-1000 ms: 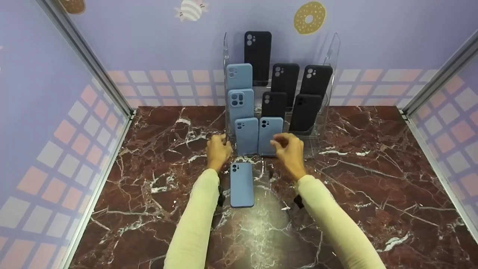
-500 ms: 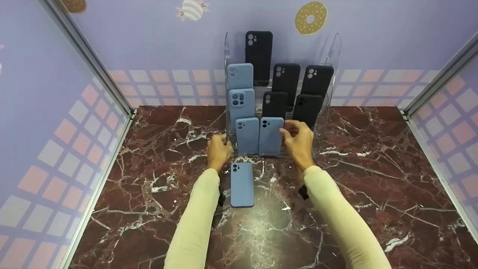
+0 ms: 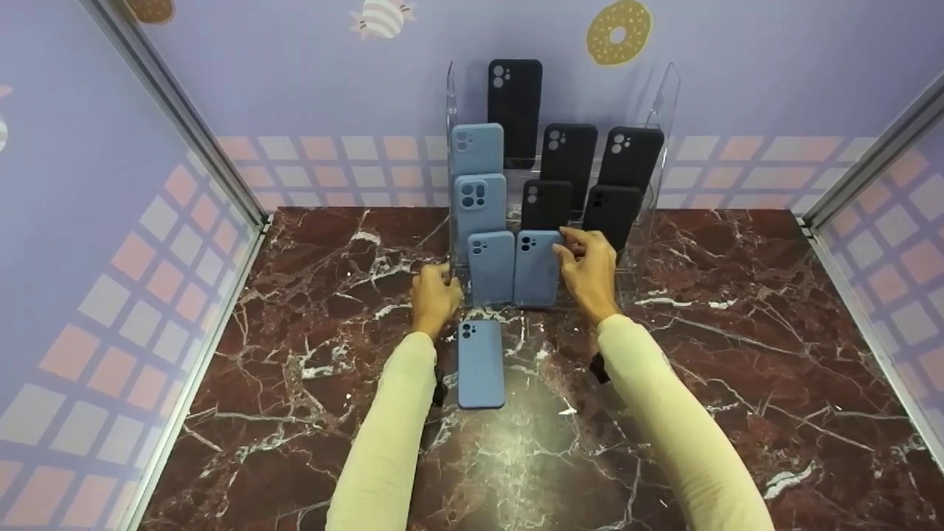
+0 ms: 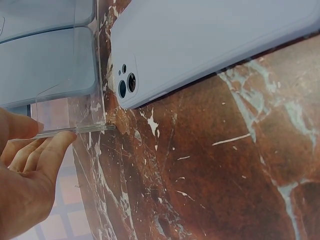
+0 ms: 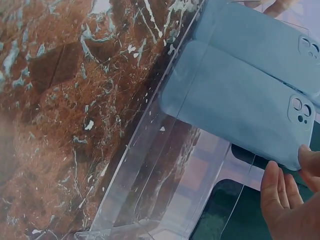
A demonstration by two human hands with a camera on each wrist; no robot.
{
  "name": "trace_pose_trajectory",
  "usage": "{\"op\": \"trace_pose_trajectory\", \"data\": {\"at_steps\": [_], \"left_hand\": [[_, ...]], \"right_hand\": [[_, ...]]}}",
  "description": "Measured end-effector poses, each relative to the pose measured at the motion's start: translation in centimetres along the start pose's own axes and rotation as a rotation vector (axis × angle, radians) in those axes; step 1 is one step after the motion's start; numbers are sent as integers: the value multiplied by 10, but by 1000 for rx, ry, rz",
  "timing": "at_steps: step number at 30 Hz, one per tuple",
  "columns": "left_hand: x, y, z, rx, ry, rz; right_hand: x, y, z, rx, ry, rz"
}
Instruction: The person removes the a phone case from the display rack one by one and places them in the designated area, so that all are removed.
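Note:
A clear acrylic stepped stand (image 3: 667,96) stands at the back of the marble table. My left hand (image 3: 435,299) pinches its front left side edge between thumb and fingers, as the left wrist view shows. In the stand's lowest row are two light blue phone cases; my right hand (image 3: 590,273) holds the right one, a phone case (image 3: 537,276), at its upper right corner. In the right wrist view the thumb touches that case's (image 5: 230,100) top corner and the fingers lie along its side. The left case (image 3: 491,273) leans right beside it.
Another blue phone case (image 3: 481,369) lies flat on the table in front of the stand. Higher rows hold two blue cases at left and several black cases, one at the top (image 3: 514,110). Patterned walls (image 3: 332,88) enclose the back and both sides.
My right hand has moved right and up from the front of the right blue case to its upper right corner. The left hand stays on the stand's edge.

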State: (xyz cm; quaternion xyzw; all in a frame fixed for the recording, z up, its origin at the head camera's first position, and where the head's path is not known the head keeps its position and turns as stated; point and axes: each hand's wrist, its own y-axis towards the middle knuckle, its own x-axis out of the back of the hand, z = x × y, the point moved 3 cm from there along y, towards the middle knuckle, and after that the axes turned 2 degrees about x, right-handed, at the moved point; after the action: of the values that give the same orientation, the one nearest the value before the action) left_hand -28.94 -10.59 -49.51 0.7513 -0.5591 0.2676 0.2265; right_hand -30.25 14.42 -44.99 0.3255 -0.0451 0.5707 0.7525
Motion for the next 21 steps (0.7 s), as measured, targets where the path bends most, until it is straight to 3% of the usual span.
{"op": "trace_pose_trajectory", "data": {"at_steps": [21], "left_hand": [[0, 0, 0, 16, -5, 3]], "right_hand": [[2, 2, 1, 36, 2, -42]]}}
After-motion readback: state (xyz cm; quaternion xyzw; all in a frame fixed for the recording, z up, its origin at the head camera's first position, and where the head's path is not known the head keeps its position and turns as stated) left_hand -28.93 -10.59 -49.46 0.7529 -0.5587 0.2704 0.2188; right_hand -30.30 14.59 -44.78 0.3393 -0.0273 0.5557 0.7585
